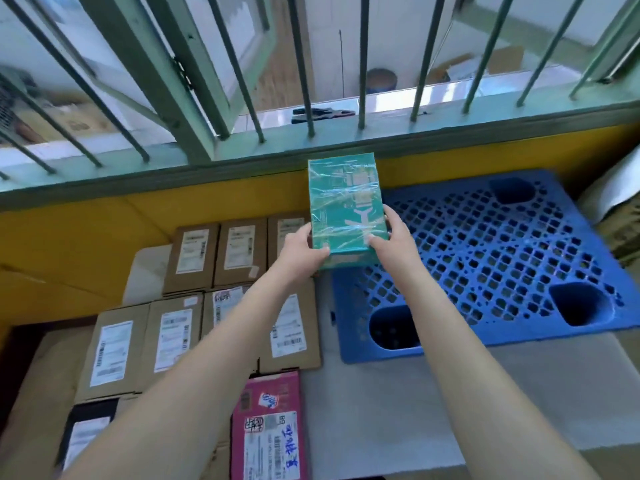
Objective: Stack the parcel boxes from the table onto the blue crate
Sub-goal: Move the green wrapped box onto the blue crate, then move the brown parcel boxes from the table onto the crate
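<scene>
Green box [346, 202], pinched between your left hand [301, 252] and right hand [394, 237]; blue crate [502, 258] lies rightward, nearer your right.

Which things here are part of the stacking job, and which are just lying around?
Job:
green box, held by left hand and right hand
blue crate
brown parcels
pink parcel

Lying about:
pliers on the windowsill
window bars

Parcel depot: labelled boxes [194, 341], crate [485, 258]
</scene>
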### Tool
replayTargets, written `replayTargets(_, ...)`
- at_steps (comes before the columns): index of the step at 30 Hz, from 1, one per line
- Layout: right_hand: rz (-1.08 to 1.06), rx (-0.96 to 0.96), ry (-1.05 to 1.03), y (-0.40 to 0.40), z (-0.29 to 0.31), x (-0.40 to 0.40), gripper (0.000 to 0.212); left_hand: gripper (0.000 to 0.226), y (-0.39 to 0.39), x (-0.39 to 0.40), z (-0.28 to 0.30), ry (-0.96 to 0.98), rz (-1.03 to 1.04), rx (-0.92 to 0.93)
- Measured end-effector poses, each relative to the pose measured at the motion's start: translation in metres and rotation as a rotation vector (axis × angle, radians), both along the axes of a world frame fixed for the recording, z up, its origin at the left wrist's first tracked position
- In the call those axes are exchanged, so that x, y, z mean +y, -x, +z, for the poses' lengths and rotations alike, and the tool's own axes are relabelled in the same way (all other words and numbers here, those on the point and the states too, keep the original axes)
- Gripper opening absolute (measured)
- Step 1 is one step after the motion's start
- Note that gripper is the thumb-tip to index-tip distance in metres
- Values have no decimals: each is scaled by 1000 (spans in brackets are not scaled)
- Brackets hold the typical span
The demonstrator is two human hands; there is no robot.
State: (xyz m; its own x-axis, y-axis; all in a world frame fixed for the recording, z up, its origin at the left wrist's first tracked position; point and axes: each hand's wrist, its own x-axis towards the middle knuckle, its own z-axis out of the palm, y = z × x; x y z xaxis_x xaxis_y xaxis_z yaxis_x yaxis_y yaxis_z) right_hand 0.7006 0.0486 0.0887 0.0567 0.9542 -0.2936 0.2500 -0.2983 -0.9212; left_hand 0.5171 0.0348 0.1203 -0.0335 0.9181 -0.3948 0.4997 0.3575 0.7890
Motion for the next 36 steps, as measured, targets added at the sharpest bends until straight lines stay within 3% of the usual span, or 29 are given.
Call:
replayTargets(8, 73, -195, 33, -13, -19, 23, 63, 64, -23, 31, -39, 2, -39, 61)
replayTargets(18, 79, -193, 32, -14, -31, 24, 68, 69, -10, 30, -43, 60, -72, 1)
replayTargets(21, -8, -340, 42, -1, -27, 21, 66, 66, 16, 16, -38, 71, -43, 69)
replayTargets(25, -216, -542, -158, 44, -13, 6, 59, 63, 77, -14, -33, 102, 93, 143)
replayTargets(30, -49, -463, -274, 140, -3, -22, 59, 60, 162, -48, -28, 115, 291, 199)
replayTargets(36, 227, -198, 1, 249, -13, -35, 59, 54, 249, -57, -40, 119, 422, 164)
